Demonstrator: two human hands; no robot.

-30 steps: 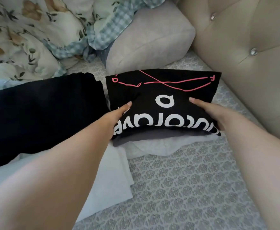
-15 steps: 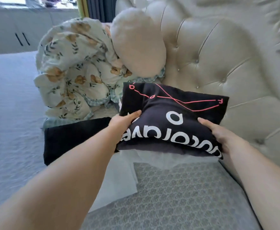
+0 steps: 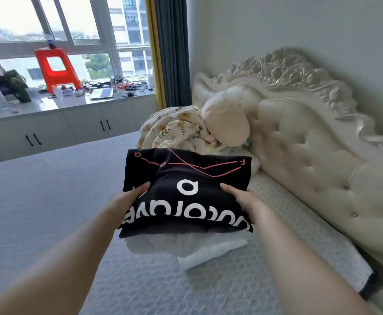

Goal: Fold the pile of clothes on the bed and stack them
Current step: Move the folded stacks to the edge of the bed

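**Folded stack held over the bed, both hands under its near edge**

Nearest, two bare forearms reaching forward over the grey patterned bedspread [image 3: 140, 289]. At their ends, left hand [image 3: 126, 198] and right hand [image 3: 242, 198] clamped on the near corners of a folded black T-shirt with white lettering and thin pink line print [image 3: 186, 192]: thumbs lying on top of the cloth, remaining fingers tucked beneath and out of sight, so a pinch on each side, not a spread palm. Directly under the shirt, a folded white garment [image 3: 186, 246], sagging at its near right edge and seemingly carried along as one stack; whether it clears the bed cannot be told.

Likely trouble: the white layer hangs loose below the grip, so a tilt or quick swing could let it slide out and unfold. Uneven pull between the two sides could also skew the black shirt's folds, visibly puckered already near the middle.

Farther off, just beyond the stack, a crumpled cream floral quilt [image 3: 174, 130] and a plump beige pillow [image 3: 226, 123] against the tufted cream leather headboard with carved top [image 3: 299, 133] on the right. Far left, a white cabinet counter [image 3: 72, 105] below the window, cluttered, with an orange plastic stool [image 3: 56, 69] standing on it.
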